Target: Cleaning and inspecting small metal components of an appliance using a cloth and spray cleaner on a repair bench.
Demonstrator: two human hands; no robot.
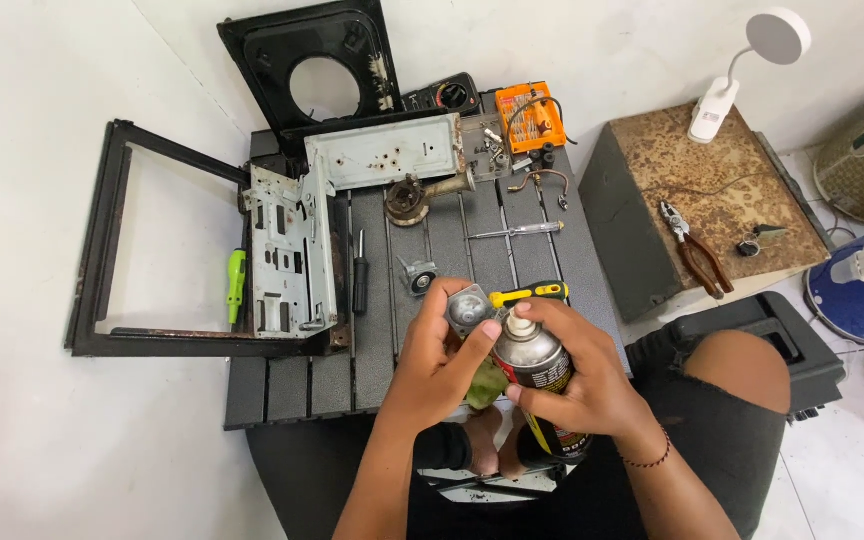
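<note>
My left hand (439, 362) holds a small grey metal part (469, 308) up in its fingertips, with a bit of green cloth (487, 385) tucked under the palm. My right hand (577, 375) grips a dark spray can (535, 365), index finger resting on its white nozzle (520, 322), which sits close to the metal part. Both hands hover over the near edge of a dark slatted table (372, 350). A yellow-and-black screwdriver handle (530, 293) lies just beyond the hands.
On the table lie a grey metal chassis (292, 250), a burner part (410, 200), a slim screwdriver (517, 231), a black-handled tool (359, 275) and an orange bit set (530, 115). A black frame (102, 250) lies left. Pliers (692, 250) and a lamp (742, 70) rest on a rusty box.
</note>
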